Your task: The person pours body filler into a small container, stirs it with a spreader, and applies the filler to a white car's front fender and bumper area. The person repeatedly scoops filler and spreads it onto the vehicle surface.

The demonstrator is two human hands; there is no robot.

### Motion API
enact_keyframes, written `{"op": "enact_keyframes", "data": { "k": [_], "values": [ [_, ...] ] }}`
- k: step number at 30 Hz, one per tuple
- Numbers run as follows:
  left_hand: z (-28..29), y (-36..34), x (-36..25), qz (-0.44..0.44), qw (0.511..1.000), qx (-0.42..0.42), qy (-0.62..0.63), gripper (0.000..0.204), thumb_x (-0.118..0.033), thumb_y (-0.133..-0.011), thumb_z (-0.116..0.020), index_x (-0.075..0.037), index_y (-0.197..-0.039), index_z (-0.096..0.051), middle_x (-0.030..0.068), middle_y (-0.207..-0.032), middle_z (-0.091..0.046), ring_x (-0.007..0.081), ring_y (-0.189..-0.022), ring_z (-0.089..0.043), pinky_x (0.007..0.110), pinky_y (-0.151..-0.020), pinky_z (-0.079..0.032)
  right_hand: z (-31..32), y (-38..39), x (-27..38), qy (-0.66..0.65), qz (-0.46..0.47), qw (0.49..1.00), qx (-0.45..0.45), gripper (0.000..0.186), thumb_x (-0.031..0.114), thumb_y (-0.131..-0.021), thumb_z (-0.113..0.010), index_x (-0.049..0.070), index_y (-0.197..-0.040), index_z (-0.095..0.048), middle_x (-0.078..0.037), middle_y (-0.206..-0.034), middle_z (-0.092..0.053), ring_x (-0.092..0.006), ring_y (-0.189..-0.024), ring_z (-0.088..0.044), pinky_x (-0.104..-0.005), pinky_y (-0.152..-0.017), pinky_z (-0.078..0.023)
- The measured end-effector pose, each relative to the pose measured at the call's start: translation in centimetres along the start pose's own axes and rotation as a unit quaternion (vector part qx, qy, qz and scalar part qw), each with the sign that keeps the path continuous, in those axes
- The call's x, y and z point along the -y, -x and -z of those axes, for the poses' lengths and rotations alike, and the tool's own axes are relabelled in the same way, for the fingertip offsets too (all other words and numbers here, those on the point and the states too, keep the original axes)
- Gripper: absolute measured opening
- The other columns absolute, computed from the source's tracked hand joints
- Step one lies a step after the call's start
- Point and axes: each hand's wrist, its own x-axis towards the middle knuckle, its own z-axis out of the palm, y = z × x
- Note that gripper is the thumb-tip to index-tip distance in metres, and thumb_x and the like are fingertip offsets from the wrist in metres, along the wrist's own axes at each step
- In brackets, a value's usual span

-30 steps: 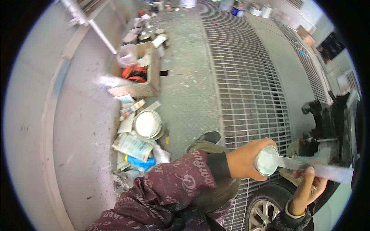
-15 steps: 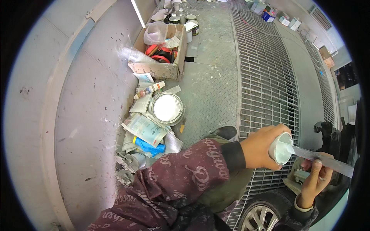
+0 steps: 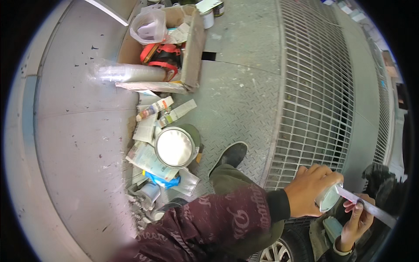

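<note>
My left hand point(image 3: 307, 192) is closed round a small cup point(image 3: 331, 201) at the lower right, and the cup leans to the right. Pale greenish-white paint coats its inside. In my right hand point(image 3: 358, 223), a flat grey mixing stick point(image 3: 379, 212) is pinched between thumb and fingers. Its left end rests at the cup's rim, while the other end points down to the right. Just below the hands is a car wheel point(image 3: 279, 252), with a pale green block point(image 3: 333, 228) beside it.
A large open tin point(image 3: 175, 147) stands left on newspaper scraps point(image 3: 150, 160). Behind it, a cardboard box point(image 3: 194, 56) holds a red-and-black respirator point(image 3: 163, 56) and plastic cups. My shoe point(image 3: 229, 156) is on the tread-plate floor point(image 3: 238, 105), beside a metal grating point(image 3: 316, 96).
The cup has tilted further right, and the stick has shifted from inside the cup to its rim. The whole view has turned, and my shoe shows more fully.
</note>
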Motion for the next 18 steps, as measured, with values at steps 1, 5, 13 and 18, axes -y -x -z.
{"op": "enact_keyframes", "data": {
  "k": [1, 5, 13, 18],
  "values": [
    [0.6, -0.6, 0.0, 0.002, 1.0, -0.023, -0.003, 0.082, -0.016, -0.065, -0.089, -0.02, -0.139, -0.053, 0.0065, -0.13, -0.055, 0.03, -0.128, -0.05, 0.046, -0.1, -0.034, -0.1, -1.7, 0.1, 0.001, -0.003, 1.0, 0.016, 0.034, 0.029, -0.107, -0.059, -0.004, -0.101, -0.059, -0.013, -0.093, -0.065, -0.0129, -0.073, -0.058, -0.0236, -0.062, -0.042],
    [2.4, -2.5, -1.0, 0.035, 0.998, -0.051, 0.004, 0.082, -0.019, -0.065, -0.09, -0.019, -0.14, -0.055, 0.0067, -0.135, -0.053, 0.03, -0.132, -0.047, 0.046, -0.105, -0.032, 0.0, -7.4, 1.5, 0.012, 0.01, 0.993, 0.114, 0.038, 0.03, -0.108, -0.057, -0.005, -0.093, -0.06, -0.013, -0.089, -0.063, -0.0152, -0.069, -0.055, -0.026, -0.06, -0.045],
    [6.6, -6.0, -7.2, 0.085, 0.992, -0.092, 0.008, 0.084, -0.015, -0.064, -0.09, -0.019, -0.141, -0.055, 0.0072, -0.139, -0.052, 0.0313, -0.135, -0.045, 0.047, -0.107, -0.032, 3.5, -16.5, 10.1, 0.027, 0.122, 0.961, 0.247, 0.018, 0.004, -0.098, -0.06, -0.008, -0.086, -0.065, -0.021, -0.078, -0.069, -0.0348, -0.063, -0.066, -0.0401, -0.057, -0.053],
    [9.6, -10.0, -9.8, 0.04, 0.993, -0.112, -0.024, 0.074, -0.022, -0.073, -0.089, -0.014, -0.139, -0.057, 0.009, -0.137, -0.057, 0.033, -0.13, -0.053, 0.046, -0.107, -0.036, 3.7, -19.9, 12.1, 0.051, 0.203, 0.958, 0.198, 0.022, 0.013, -0.099, -0.057, -0.005, -0.1, -0.069, -0.016, -0.076, -0.069, -0.0265, -0.058, -0.063, -0.0349, -0.055, -0.048]
  ]
}}
